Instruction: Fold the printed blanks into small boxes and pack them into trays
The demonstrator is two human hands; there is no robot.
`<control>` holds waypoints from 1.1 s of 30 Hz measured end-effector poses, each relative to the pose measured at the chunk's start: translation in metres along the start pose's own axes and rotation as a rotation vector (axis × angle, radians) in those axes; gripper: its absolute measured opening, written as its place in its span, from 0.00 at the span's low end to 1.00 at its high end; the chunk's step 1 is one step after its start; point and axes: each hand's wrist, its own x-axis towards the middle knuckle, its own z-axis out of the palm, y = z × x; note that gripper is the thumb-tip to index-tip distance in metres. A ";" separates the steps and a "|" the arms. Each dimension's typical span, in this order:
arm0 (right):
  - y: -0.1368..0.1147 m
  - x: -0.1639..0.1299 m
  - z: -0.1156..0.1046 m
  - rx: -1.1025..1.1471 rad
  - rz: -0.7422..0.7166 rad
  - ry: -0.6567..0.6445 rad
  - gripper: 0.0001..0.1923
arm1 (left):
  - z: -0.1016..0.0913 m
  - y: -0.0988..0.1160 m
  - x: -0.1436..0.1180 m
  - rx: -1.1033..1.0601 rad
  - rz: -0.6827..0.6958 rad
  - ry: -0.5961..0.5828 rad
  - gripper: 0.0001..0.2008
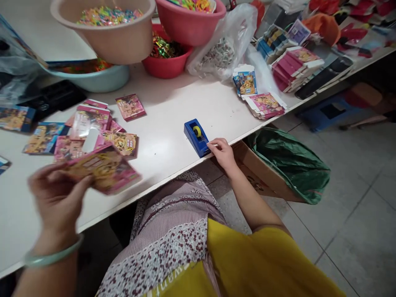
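My left hand (pixel 60 194) grips a small pink and gold printed box (pixel 105 169) between thumb and fingers, held over the table's left side and slightly blurred. At the table's front edge stands a blue tape dispenser (pixel 193 138) with a yellow-cored roll of tape (pixel 197 131). My right hand (pixel 222 152) is at the dispenser's near end, with thumb and fingertips pinched together. Whether a piece of tape is between those fingertips is too small to make out. Behind my left hand lies a loose pile of pink boxes (pixel 89 121), with one pink box (pixel 130 107) apart from it.
Tubs of colourful small pieces, among them a beige tub (pixel 123 41) and a red tub (pixel 163 66), line the back. Flat printed cartons (pixel 266 105) lie at the right by a clear plastic bag (pixel 229 45). Below the edge is a cardboard box (pixel 262 173) with a green liner (pixel 291 165).
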 end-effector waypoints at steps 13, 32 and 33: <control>0.013 -0.023 -0.006 -0.282 -0.114 0.025 0.11 | 0.082 -0.017 -0.027 0.055 0.320 -0.178 0.12; -0.111 -0.026 0.108 0.283 -0.048 -0.574 0.30 | 0.072 0.007 -0.016 0.299 0.729 -0.428 0.21; -0.113 -0.022 0.108 0.158 -0.107 -0.558 0.30 | 0.074 0.006 -0.017 0.257 0.721 -0.420 0.19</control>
